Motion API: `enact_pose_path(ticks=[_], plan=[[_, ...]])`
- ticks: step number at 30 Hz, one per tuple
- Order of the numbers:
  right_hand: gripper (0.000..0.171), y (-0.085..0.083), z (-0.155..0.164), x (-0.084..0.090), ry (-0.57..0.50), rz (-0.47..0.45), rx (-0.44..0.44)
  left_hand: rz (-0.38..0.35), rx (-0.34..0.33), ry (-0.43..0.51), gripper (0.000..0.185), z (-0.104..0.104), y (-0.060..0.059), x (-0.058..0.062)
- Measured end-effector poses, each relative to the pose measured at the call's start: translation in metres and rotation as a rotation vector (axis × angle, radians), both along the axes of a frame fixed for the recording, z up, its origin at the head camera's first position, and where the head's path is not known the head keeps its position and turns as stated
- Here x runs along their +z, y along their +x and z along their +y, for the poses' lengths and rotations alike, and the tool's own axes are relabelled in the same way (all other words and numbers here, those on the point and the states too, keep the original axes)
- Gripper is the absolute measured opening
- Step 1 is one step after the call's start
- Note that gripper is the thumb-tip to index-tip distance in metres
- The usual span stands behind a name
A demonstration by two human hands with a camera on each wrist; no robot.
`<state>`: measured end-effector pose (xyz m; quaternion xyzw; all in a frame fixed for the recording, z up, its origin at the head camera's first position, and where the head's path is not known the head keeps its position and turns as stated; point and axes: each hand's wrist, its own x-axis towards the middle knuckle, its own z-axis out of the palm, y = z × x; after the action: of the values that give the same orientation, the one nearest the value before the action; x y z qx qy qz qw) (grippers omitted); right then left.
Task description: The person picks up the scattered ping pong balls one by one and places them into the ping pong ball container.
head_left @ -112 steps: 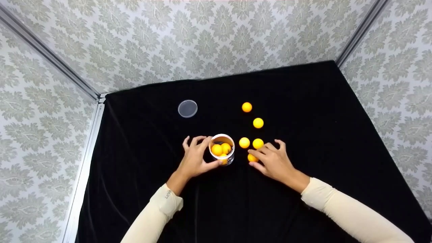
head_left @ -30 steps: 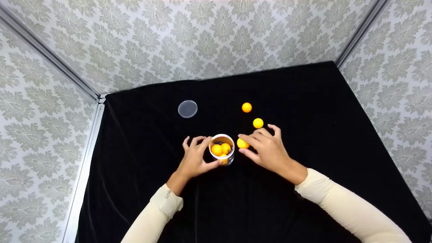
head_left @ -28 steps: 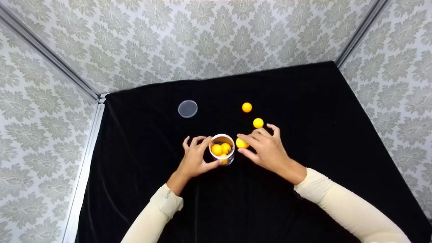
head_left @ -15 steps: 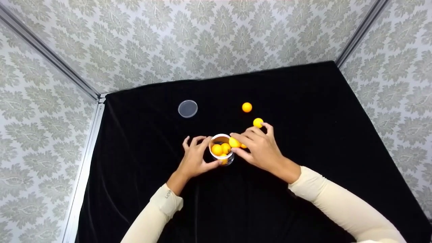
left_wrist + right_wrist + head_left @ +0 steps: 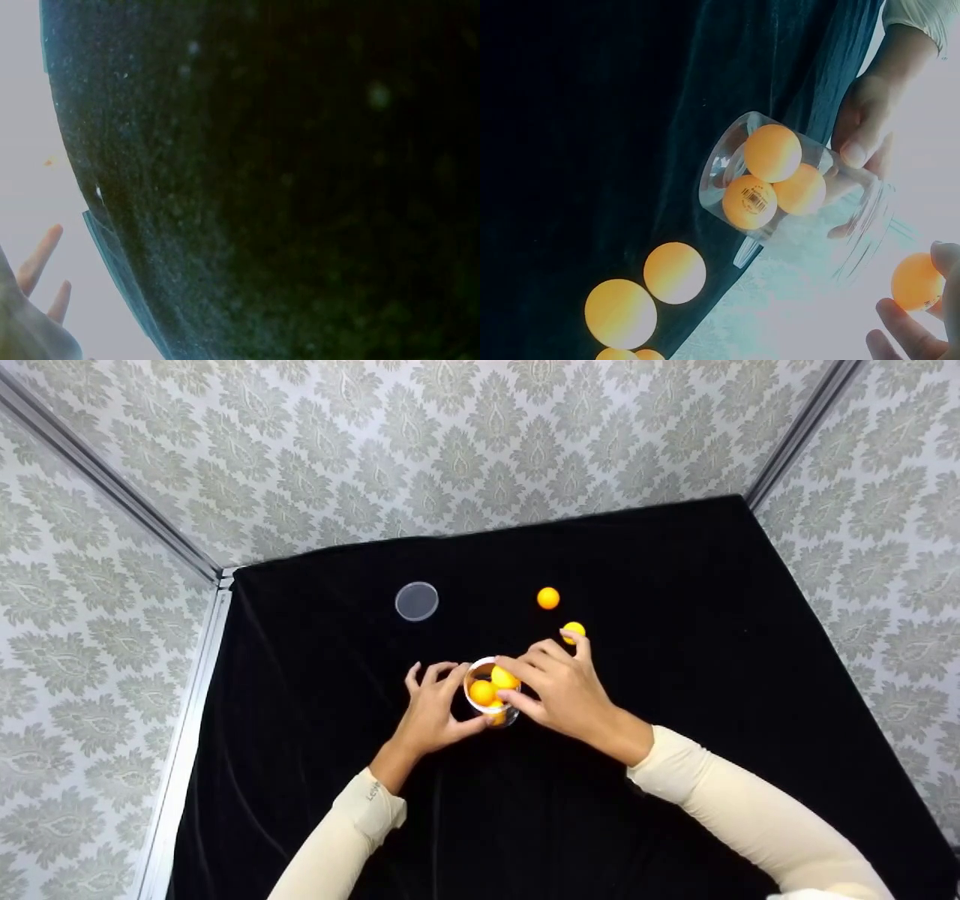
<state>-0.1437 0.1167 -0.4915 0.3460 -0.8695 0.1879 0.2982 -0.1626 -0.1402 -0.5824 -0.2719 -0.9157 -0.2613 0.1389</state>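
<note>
Orange plastic ball [image 5: 504, 678] sits pinched in the right hand [image 5: 559, 694] fingertips, directly over the mouth of the clear plastic jar [image 5: 491, 699], which stands near the middle of the black cloth [image 5: 675, 607]. Left hand [image 5: 435, 709] grips the jar's left side.

Black velvet cloth [image 5: 675, 675] covers table, creased at near left. Clear round lid [image 5: 417, 601] lies flat at 11 o'clock, well apart from everything else. Damask-patterned wall panels [image 5: 420, 442] enclose far, left, right sides. Metal frame strips [image 5: 184, 720] run along left edge and both far corners.
</note>
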Motion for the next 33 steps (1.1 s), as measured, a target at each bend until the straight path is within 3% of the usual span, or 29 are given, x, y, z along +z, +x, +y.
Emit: enact_pose_path(ticks=[33], plan=[[0.044,-0.0017,-0.0044,-0.0033,0.013,0.0,0.009,0.004,0.007,-0.009,0.087,0.0,0.0008,0.0021]])
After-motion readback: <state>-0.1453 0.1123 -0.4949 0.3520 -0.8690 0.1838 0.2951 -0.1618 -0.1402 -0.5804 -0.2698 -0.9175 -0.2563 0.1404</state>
